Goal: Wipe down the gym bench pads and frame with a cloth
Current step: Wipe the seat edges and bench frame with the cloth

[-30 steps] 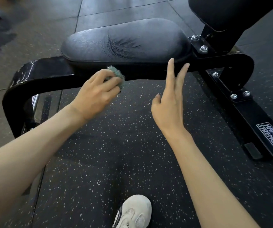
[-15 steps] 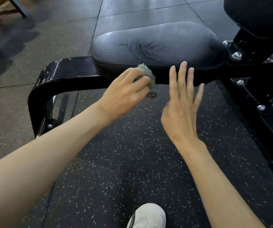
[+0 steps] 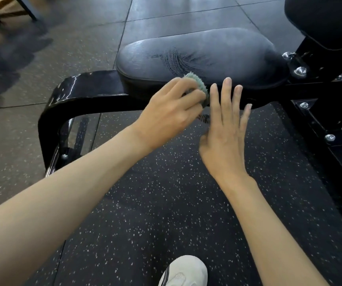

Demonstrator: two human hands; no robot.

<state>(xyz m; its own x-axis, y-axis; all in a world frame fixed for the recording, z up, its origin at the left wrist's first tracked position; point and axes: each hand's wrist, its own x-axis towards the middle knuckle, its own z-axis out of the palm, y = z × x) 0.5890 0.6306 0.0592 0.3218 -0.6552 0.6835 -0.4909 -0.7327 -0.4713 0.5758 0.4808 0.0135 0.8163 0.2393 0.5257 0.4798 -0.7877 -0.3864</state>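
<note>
Under left hand [image 3: 172, 112], cloth [image 3: 199, 84], seemingly half-hidden

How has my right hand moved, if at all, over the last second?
Yes: the right hand slid left along the seat pad, toward the cloth.

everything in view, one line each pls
seat pad: one, black with a cracked patch, centre, on the frame
back pad: one, black, top right, partly cut off
frame: one, glossy black, under the seat pad, curving down at left
bolts: several, silver, on the frame at right
cloth: one, green, at the seat pad's front edge
rubber mat: black with white specks, foreground floor
floor tiles: grey, left and behind the bench
furniture legs: dark, top left, blurred
shoe: one, white, bottom edge
left hand: grips the cloth
right hand: fingers straight, beside the cloth at the frame
</note>
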